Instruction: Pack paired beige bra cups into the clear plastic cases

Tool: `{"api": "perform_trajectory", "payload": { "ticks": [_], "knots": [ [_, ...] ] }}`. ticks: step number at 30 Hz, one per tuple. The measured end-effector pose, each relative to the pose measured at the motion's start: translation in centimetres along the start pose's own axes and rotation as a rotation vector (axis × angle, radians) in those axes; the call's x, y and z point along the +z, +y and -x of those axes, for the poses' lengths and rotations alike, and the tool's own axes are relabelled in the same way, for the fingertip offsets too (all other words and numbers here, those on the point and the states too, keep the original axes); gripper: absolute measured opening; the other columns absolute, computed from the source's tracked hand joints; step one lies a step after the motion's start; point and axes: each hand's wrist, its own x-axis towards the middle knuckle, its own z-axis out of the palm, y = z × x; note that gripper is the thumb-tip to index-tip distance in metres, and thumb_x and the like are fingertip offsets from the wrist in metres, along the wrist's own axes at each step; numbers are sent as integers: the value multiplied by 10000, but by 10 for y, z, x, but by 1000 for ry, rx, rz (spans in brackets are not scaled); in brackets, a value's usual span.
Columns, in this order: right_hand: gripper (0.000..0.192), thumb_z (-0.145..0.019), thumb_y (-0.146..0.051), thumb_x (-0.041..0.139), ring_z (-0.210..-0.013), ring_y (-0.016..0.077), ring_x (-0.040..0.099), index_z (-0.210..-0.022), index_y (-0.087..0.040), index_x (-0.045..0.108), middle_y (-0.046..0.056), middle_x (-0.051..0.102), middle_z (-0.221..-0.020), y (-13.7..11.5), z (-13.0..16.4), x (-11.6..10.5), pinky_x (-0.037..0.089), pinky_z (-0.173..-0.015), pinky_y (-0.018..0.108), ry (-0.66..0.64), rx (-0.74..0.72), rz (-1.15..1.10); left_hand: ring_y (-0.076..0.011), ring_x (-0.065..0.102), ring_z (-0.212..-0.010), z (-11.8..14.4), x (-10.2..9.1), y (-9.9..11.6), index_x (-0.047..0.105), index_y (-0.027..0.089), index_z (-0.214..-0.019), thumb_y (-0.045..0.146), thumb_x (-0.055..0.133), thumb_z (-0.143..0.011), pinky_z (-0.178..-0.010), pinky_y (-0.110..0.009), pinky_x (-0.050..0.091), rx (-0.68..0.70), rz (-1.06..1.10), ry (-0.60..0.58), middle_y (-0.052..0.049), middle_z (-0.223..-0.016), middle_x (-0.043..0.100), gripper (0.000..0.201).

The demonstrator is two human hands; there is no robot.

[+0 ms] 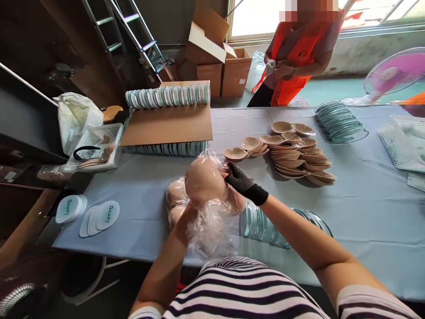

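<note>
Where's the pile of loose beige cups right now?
In the head view, the pile of loose beige cups lies on the blue table, ahead and right of the gloved right hand, near the fanned clear lids.

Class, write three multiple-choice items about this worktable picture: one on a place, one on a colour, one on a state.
1. Where do the loose beige round cups lie?
A. on the light blue tablecloth
B. in a box
C. on the floor

2. What colour is the dotted glove on the right hand?
A. white
B. black
C. red

3. The left hand is:
A. resting flat on the table
B. behind the back
C. gripping a clear plastic bag

Answers: 1 A, the cups are piled on the cloth; 2 B, the glove is dark; 3 C, the fingers close on the film.
</note>
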Motion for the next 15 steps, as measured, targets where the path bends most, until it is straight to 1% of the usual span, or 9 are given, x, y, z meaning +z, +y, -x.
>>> {"api": "perform_trajectory", "payload": {
  "ticks": [2, 4, 5, 7, 9, 11, 12, 13, 15],
  "knots": [
    [510, -768, -567, 685, -982, 214, 596, -1143, -233, 595, 71, 655, -1103, -12, -6, -10, 490, -899, 384, 63, -62, 58, -214, 649, -931, 5, 8, -2, 722, 220, -906, 305, 908, -495, -828, -300, 535, 51, -18, 6, -9, -841, 708, 459],
    [478, -820, -553, 632, -920, 199, 607, -1159, -220, 584, 69, 655, -1057, -26, -10, -16, 499, -849, 374, 57, -92, 107, -209, 649, -870, 10, 16, -3, 729, 212, -914, 274, 908, -465, -747, -284, 536, 89, -102, -33, -16, -831, 712, 487],
    [439, -824, -537, 630, -871, 194, 609, -1111, -207, 607, 60, 664, -991, -32, -11, -17, 500, -815, 367, 33, -97, 153, -209, 648, -852, 12, 19, -2, 733, 205, -920, 258, 908, -452, -723, -277, 533, 112, -156, -49, -21, -836, 716, 502],
    [334, -796, -486, 665, -784, 183, 600, -935, -183, 656, 40, 668, -850, -39, -14, -16, 488, -759, 345, -14, -108, 263, -201, 643, -819, 18, 25, -1, 736, 191, -896, 226, 909, -409, -709, -269, 531, 162, -252, -44, -27, -844, 721, 517],
    [287, -813, -457, 633, -719, 165, 584, -812, -172, 664, 32, 658, -764, -41, -16, -12, 471, -704, 315, -7, -106, 272, -187, 631, -783, 24, 31, 1, 733, 189, -863, 201, 905, -372, -703, -271, 535, 197, -320, -7, -25, -845, 723, 520],
    [346, -870, -476, 541, -668, 146, 567, -817, -163, 678, 29, 647, -723, -39, -17, -9, 451, -648, 283, -16, -55, 179, -179, 611, -743, 31, 36, 0, 724, 189, -815, 200, 896, -370, -670, -276, 532, 218, -378, 24, -20, -811, 716, 477],
    [368, -881, -488, 525, -661, 141, 564, -836, -160, 686, 27, 646, -721, -37, -17, -8, 442, -633, 272, -33, -32, 142, -175, 599, -722, 34, 38, -1, 716, 188, -779, 205, 891, -384, -648, -276, 525, 229, -411, 30, -17, -780, 707, 432],
    [365, -874, -493, 541, -668, 138, 562, -840, -161, 691, 24, 646, -723, -35, -17, -6, 435, -632, 264, -49, -21, 130, -172, 588, -701, 37, 40, -3, 705, 186, -734, 208, 885, -396, -629, -273, 515, 238, -442, 33, -13, -739, 694, 384],
    [297, -811, -462, 637, -683, 136, 550, -768, -171, 676, 9, 633, -705, -30, -17, -5, 427, -646, 259, -49, -28, 140, -170, 577, -671, 40, 40, -7, 679, 183, -660, 216, 876, -421, -607, -269, 495, 240, -481, 25, -8, -665, 664, 311]
  ]
}}
